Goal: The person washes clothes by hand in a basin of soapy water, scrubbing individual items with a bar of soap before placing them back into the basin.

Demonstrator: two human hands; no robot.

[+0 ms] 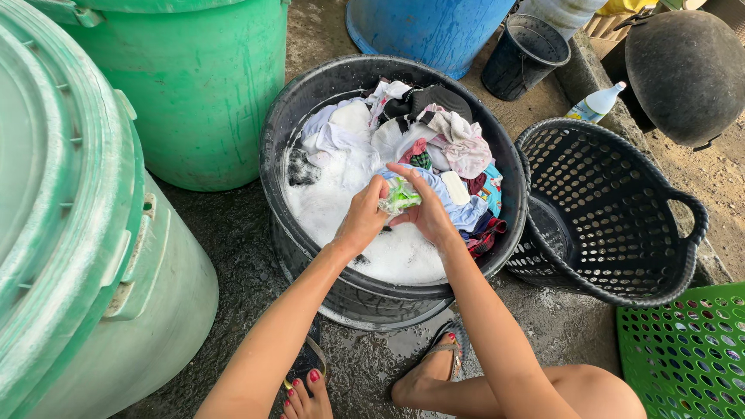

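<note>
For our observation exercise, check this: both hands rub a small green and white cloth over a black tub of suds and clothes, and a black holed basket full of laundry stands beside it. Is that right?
One detail is wrong. The head view shows the black basket is empty, not full. Otherwise correct: the left hand and right hand grip the small green and white cloth over the black tub of suds and clothes.

Two green drums (194, 93) stand left, a blue barrel (427, 27) behind, an empty black perforated basket (621, 225) right, beside a green crate (687, 349).

Small green-and-white wet cloth (400, 196), bunched up at frame centre.
We see it crumpled, soapy, held above white suds in the round black tub (310, 85).
</note>
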